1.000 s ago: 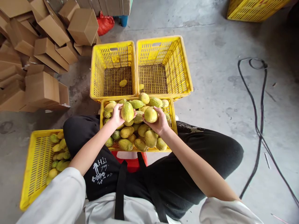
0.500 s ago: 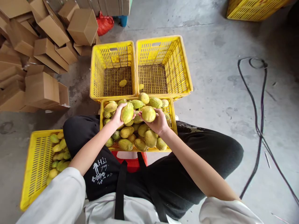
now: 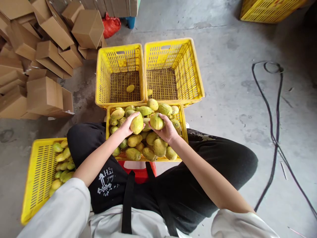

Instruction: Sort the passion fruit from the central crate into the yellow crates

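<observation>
Your left fruit is plump, rounded and yellow-green, with a smooth-looking surface. It sits in your left hand, the thumb laid over its upper left side and fingertips showing at its right edge. Your right fruit is rounder in outline and greener, with a paler yellow band down its face and a small darker patch near its upper edge. It sits in your right hand, the thumb across its upper right side and fingers at its lower left. Both fruits appear whole, side by side and slightly apart, over the fruit pile in front of you.
</observation>
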### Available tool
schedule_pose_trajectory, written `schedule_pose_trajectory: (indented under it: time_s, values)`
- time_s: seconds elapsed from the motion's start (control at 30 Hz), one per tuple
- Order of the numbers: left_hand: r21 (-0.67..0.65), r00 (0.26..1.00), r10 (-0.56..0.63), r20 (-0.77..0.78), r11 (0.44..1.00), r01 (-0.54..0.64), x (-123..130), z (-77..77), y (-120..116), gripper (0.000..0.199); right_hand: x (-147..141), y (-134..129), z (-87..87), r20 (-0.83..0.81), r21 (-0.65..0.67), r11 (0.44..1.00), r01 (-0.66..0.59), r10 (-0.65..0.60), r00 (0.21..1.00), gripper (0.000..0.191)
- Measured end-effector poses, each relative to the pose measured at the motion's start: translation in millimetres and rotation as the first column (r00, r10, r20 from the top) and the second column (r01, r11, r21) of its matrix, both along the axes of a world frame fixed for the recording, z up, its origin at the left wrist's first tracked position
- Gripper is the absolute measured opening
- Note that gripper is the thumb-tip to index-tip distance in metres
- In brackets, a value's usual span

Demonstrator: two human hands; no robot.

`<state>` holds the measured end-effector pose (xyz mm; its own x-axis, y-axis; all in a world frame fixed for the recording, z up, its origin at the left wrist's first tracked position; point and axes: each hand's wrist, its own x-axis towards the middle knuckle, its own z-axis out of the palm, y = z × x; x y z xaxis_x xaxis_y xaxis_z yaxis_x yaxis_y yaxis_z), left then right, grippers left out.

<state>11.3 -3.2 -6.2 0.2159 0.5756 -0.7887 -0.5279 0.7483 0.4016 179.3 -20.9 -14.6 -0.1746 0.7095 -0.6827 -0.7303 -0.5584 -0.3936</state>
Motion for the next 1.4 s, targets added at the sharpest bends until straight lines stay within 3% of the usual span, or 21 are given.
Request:
schedule_pose_trajectory:
  time_s: [0.33,0.57,0.77,1.1,1.3,1.4]
  values:
    - [0.002,0.989,0.084,0.124,0.996,-0.085,-2.6,4.1,5.0,0.034,3.9,-1.2,1.4,-0.060,-0.009,0.997,-0.081,0.081,0.995,0.018]
    - [0.028,0.995,-0.003,0.103,1.000,0.000,-2.9,-0.7,4.1,0.021,5.5,1.0,3.4,-0.033,0.044,0.995,-0.091,0.093,0.995,0.020]
    - [0.059,0.997,-0.048,0.055,0.997,0.045,-3.3,-0.4,2.6,0.022,3.3,0.8,4.3,0.036,0.029,0.997,-0.071,0.070,0.997,0.014]
    - [0.029,0.994,-0.110,0.017,0.994,0.109,-1.7,-4.3,1.5,0.021,1.0,-6.2,3.0,0.033,0.155,0.965,-0.212,0.210,0.977,0.020]
    - [0.027,0.992,-0.022,0.121,0.999,0.019,-1.6,1.3,2.8,0.030,-1.9,-5.6,4.1,0.086,0.138,0.973,-0.187,0.177,0.981,0.020]
    - [0.025,0.990,0.006,0.142,1.000,-0.010,-2.7,1.7,4.1,0.029,0.1,-2.4,5.6,0.024,0.082,0.984,-0.160,0.159,0.987,0.014]
